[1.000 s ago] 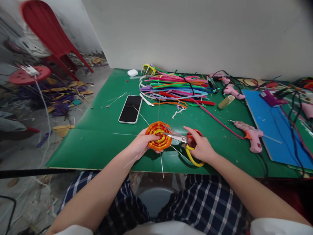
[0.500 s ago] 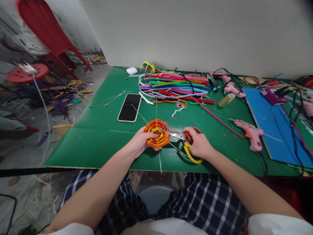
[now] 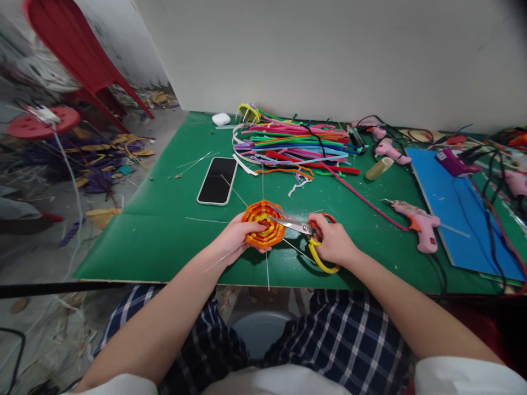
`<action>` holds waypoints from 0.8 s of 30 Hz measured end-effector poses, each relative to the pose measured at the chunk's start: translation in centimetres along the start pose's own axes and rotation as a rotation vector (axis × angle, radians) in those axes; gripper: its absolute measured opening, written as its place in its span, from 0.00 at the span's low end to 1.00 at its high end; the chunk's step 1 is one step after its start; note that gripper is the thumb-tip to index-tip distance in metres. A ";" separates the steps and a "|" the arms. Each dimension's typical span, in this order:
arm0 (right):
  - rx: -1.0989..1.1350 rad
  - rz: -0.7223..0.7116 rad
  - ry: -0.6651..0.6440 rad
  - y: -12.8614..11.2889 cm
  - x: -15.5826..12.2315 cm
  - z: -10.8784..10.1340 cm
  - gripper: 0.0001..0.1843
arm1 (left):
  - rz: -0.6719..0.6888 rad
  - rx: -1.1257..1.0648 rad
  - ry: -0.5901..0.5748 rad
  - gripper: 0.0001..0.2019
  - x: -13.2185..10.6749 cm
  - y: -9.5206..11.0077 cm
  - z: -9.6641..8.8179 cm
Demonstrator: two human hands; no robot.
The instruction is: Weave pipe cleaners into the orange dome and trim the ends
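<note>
An orange and yellow woven disc (image 3: 269, 239), ringed in octagons with thin wires sticking out all round, is gripped at its left side by my left hand (image 3: 236, 235). The thumb lies across its front; the other fingers are mostly hidden behind it. My right hand (image 3: 332, 241) has its fingers through the red and yellow handles of a pair of scissors (image 3: 290, 224). The blades are spread and reach over the disc's right edge, one tip near its middle. Whether they touch the disc I cannot tell.
Beyond the disc lie a phone (image 3: 217, 181) and a pile of coloured pipe cleaners (image 3: 288, 144). A pink glue gun (image 3: 424, 225) rests to the right, beside a blue board (image 3: 457, 214) with cables. A white earphone case (image 3: 221, 118) sits at the back, and a red chair (image 3: 61, 49) stands left.
The view has shifted very slightly. Both hands, the disc and the scissors keep nearly the same positions.
</note>
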State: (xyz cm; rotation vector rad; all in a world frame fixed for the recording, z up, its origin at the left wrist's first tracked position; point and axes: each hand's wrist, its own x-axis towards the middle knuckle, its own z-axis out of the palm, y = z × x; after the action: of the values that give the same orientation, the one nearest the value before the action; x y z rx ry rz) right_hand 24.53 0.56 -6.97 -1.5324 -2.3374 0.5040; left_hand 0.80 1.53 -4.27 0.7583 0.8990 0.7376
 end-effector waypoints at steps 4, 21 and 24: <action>0.003 -0.004 -0.004 0.0 0.0 -0.1 0.21 | -0.010 0.003 0.000 0.22 0.0 0.1 0.0; 0.024 0.017 -0.005 -0.1 0.0 -0.1 0.22 | 0.005 -0.015 -0.008 0.20 -0.1 0.1 0.1; 0.054 0.006 0.011 0.0 0.0 0.0 0.21 | 0.002 -0.017 -0.008 0.19 0.0 0.0 0.0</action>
State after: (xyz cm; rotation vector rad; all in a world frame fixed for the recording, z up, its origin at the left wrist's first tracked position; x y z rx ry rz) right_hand 24.51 0.53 -6.98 -1.5149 -2.2921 0.5549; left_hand 0.79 1.52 -4.21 0.7462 0.8837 0.7426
